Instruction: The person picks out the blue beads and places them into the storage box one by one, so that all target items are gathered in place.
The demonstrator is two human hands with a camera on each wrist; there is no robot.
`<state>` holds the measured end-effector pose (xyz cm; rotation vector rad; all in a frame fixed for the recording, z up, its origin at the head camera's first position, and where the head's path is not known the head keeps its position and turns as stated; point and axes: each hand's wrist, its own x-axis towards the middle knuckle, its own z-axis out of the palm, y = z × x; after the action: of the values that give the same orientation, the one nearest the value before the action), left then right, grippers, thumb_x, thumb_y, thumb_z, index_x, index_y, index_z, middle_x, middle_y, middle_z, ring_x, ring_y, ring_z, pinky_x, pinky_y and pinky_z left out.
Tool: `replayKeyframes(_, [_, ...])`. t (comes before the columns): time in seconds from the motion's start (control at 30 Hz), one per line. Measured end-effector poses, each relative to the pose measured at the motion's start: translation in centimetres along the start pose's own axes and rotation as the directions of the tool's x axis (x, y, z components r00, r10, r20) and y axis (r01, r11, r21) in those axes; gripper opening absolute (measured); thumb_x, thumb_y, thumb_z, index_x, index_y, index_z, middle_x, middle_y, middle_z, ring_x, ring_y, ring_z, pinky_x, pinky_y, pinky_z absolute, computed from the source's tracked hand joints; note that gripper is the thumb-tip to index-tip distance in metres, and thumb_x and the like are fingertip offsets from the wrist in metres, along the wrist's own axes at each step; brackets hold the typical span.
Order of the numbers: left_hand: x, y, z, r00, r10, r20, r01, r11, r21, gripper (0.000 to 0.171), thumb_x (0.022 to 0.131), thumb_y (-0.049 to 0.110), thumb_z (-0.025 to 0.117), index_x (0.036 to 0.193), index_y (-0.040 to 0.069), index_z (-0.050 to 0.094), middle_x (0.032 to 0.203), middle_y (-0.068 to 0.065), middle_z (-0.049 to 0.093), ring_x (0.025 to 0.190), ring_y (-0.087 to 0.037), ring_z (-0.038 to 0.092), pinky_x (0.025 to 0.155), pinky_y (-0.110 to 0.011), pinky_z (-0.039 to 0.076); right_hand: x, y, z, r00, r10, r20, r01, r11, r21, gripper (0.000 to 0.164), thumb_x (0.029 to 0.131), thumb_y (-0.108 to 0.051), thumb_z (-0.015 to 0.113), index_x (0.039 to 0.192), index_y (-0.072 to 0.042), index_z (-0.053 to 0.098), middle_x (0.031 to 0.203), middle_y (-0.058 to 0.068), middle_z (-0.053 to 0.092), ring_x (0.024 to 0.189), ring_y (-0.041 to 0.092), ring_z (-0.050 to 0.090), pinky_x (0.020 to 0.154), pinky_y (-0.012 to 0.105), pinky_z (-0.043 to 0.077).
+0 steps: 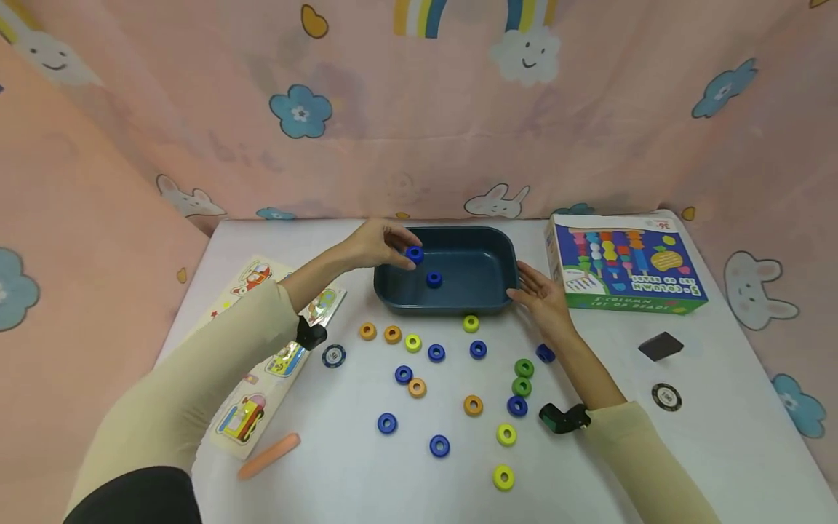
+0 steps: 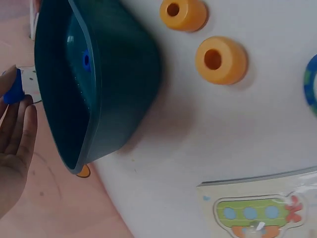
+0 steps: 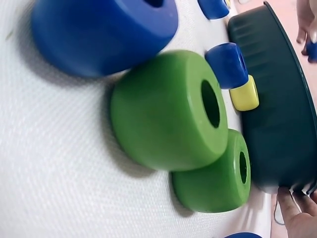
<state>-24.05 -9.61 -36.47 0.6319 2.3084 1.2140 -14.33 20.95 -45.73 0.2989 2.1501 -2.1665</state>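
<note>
A dark teal tray [image 1: 452, 304] lies at the back of the white table. Over its left part, my left hand [image 1: 380, 244] pinches a blue ring bead [image 1: 414, 254] between thumb and fingers. Another blue bead [image 1: 433, 279] sits on the tray floor, also visible inside it in the left wrist view. At the tray's right end my right hand [image 1: 543, 298] holds the wall, thumb at the rim and fingers along the outside. From the right wrist, those fingers [image 3: 290, 206] show against the tray's outer wall, with green beads [image 3: 168, 111] close to the camera.
Several blue, green, yellow [image 1: 506, 434] and orange beads [image 1: 473, 405] are scattered in front of the tray. A bead-set box [image 1: 628, 266] stands back right, near a black block [image 1: 661, 346] and a chip [image 1: 666, 397]. Left are a picture board [image 1: 242, 422], another chip [image 1: 334, 356] and an orange stick [image 1: 268, 456].
</note>
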Motion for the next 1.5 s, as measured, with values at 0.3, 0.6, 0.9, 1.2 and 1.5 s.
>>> replayKeyframes(0.3, [3.0,-0.6,0.5,0.999,-0.036,-0.023,0.037,0.998,0.043,0.038,0.071,0.006,0.08,0.107,0.005,0.068,0.104,-0.006,0.057,0.092,-0.019,0.058,0.076,-0.028,0.051,-0.4,-0.3,0.4,1.0,-0.009,0.002,0.009,1.0,-0.005,0.06,0.087,-0.003,0.062,0.141,-0.007,0.036,0.144,0.012,0.035,0.13,0.024,0.035,0.099,0.027,0.037])
replayKeyframes(0.6, [3.4,-1.1,0.6,1.0,-0.004,-0.03,0.006,0.999,0.044,0.046,0.071,0.005,0.08,0.114,0.003,0.064,0.11,-0.005,0.061,0.102,-0.019,0.055,0.086,-0.028,0.047,-0.5,-0.7,0.2,1.0,-0.03,-0.002,0.03,0.999,-0.017,0.06,0.088,0.002,0.059,0.142,-0.005,0.034,0.144,0.012,0.035,0.13,0.023,0.034,0.1,0.025,0.036])
replayKeyframes(0.9, [2.0,-1.4,0.1,0.999,-0.019,-0.031,0.018,0.999,-0.05,0.046,0.07,0.003,0.08,0.113,0.0,0.064,0.11,-0.014,0.064,0.101,-0.029,0.057,0.081,-0.03,0.05,-0.5,-1.0,0.2,1.0,-0.007,0.007,0.007,1.0,-0.018,0.06,0.089,0.0,0.059,0.142,-0.005,0.033,0.145,0.012,0.034,0.131,0.023,0.033,0.099,0.024,0.036])
replayKeyframes(1.2, [-3.2,-1.9,1.0,0.999,0.029,0.022,-0.026,0.991,-0.133,0.045,0.073,0.006,0.078,0.115,-0.002,0.062,0.112,-0.017,0.062,0.101,-0.032,0.057,0.079,-0.03,0.051,-0.5,-1.2,0.3,1.0,0.002,0.024,-0.001,0.999,-0.036,0.06,0.089,-0.001,0.059,0.143,-0.006,0.033,0.145,0.012,0.034,0.131,0.022,0.033,0.1,0.025,0.035])
replayKeyframes(1.5, [-10.3,-3.3,5.4,0.985,0.136,0.11,-0.12,0.983,-0.142,0.037,0.072,0.004,0.078,0.107,-0.001,0.066,0.102,-0.014,0.065,0.09,-0.031,0.059,0.077,-0.037,0.052,-0.7,-1.5,0.2,0.998,-0.027,0.061,0.027,1.0,0.003,0.061,0.089,0.002,0.058,0.143,-0.001,0.031,0.145,0.017,0.032,0.131,0.027,0.032,0.098,0.023,0.037])
